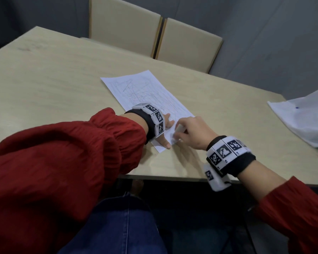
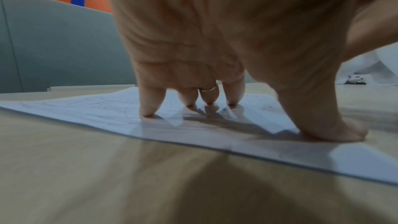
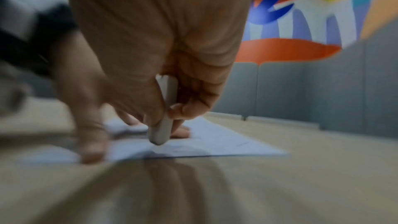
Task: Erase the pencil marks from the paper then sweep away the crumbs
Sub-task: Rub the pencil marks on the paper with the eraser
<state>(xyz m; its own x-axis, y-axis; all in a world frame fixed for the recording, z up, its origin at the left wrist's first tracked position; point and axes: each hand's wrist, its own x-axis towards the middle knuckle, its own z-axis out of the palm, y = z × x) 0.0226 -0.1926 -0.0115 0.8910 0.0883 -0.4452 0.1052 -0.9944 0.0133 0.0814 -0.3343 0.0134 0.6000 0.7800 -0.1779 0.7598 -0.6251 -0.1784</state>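
a: head view first. where is your paper [image 1: 147, 94]?

b: it lies flat on the worktop [image 1: 53, 85], long side running from the far left to the near right, with pencil marks [image 1: 136, 88] scribbled across most of it.

a: and your left hand [image 1: 166, 129]?

b: its grip is released. the left wrist view shows your fingertips [image 2: 148, 111] and thumb spread and pressing down on the near end of the sheet, a ring [image 2: 208, 89] on one finger. nothing is held in it.

a: your right hand [image 1: 191, 132]?

b: its grip is closed around the eraser [image 3: 164, 113], a pale grey bar pinched between thumb and fingers. in the right wrist view the bar stands nearly upright, its lower tip touching the paper just beside your left thumb. that picture is blurred.

a: any crumbs [image 2: 266, 106]?

b: a few dark specks lie on the sheet to the right of your left fingers.

a: what else do you see?

b: two beige chairs [image 1: 158, 35] stand at the far side of the worktop, and a white plastic bag [image 1: 305, 118] lies at its right edge, well apart from the paper.
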